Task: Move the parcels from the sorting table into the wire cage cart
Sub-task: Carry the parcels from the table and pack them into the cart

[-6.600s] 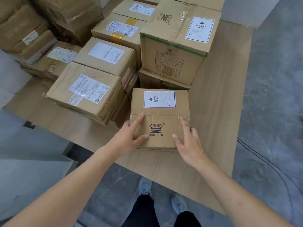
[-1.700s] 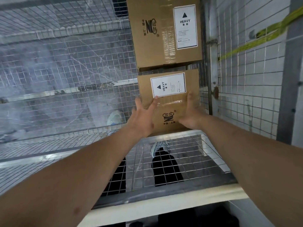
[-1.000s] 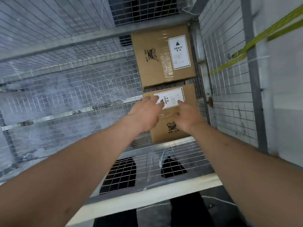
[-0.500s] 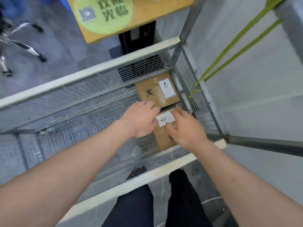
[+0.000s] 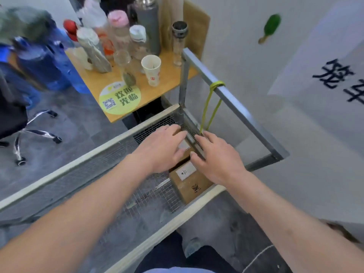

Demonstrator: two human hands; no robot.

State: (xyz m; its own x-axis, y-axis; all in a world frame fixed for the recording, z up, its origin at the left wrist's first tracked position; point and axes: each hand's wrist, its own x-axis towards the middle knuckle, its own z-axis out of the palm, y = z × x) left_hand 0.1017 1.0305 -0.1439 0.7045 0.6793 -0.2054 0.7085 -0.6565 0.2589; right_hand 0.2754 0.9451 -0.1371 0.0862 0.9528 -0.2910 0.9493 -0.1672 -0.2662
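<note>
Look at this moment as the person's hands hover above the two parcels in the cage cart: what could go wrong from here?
1. The right hand is close to the yellow-green strap and the cart's metal rail; lifting out, it might snag.
2. The near parcel sits tight against the cart's front rim, so later parcels may knock it.

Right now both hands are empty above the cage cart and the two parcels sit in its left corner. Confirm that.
One detail is wrong. In the head view the nearer parcel and the farther parcel sit in the right corner of the wire cage cart, not the left. The left hand and right hand are indeed open and empty above them.
</note>
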